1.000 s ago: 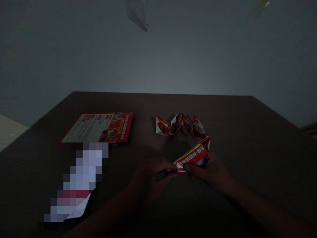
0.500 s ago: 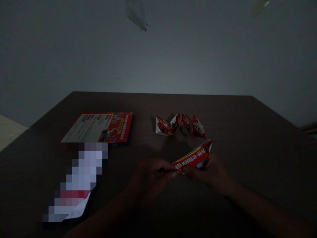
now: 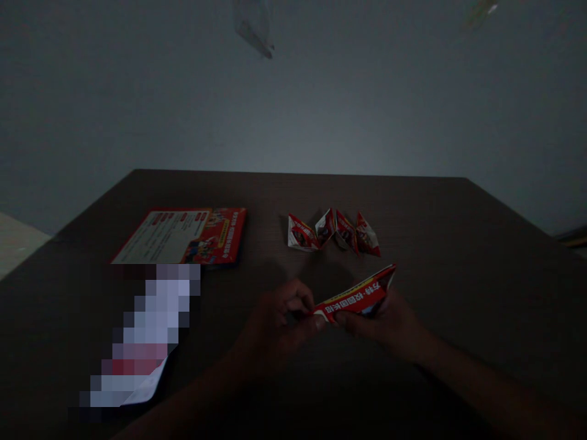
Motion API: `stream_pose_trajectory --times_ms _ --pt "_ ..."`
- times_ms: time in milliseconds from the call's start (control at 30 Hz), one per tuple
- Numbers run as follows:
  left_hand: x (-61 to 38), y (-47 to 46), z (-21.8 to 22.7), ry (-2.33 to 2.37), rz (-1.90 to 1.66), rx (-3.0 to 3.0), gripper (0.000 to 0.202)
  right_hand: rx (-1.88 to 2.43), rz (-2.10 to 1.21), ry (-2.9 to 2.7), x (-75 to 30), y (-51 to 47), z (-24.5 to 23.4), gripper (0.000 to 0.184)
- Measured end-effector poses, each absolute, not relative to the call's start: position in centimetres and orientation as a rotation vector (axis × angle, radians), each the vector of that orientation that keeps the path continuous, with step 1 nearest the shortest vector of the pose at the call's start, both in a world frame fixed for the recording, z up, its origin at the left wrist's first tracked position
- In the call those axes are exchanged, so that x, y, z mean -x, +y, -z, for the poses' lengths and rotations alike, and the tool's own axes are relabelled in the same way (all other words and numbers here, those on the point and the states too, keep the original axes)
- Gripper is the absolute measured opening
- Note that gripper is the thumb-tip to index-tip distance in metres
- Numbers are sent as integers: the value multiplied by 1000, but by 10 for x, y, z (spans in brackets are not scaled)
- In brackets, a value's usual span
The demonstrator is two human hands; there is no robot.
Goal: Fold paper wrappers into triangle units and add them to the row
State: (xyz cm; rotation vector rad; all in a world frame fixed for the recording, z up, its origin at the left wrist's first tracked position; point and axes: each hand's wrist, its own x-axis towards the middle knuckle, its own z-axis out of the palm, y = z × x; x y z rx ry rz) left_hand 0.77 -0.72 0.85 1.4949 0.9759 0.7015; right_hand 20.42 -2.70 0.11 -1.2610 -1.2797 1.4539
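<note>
A red folded paper (image 3: 355,299) with white printed characters and a yellow strip is held tilted above the table, its right end higher. My right hand (image 3: 389,324) grips its right part, thumb on the near face and fingers behind. At the lower left end, my left hand (image 3: 287,318) pinches the paper's tip between thumb and curled fingers. Beyond the hands stand several small folded paper pieces (image 3: 325,227) of the same red print, lined up side by side.
On the left of the dark table (image 3: 413,214) lies a stack of red and white printed leaflets (image 3: 174,235). Nearer to me is a lit phone (image 3: 147,385), mostly pixelated. A pale wall (image 3: 367,91) rises behind the table, with a clear hanging object (image 3: 254,30) at the top.
My left hand's fingers have lifted and curled at the paper's left end. The folded paper has dipped slightly, and a white edge now shows at its lower left tip.
</note>
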Motion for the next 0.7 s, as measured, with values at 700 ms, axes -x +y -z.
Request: stream_pose_trajectory --times_ms 700 --pt "-9 -10 -9 813 -848 -1341 10 1075 -1567 -1351 -203 -27 -1 13"
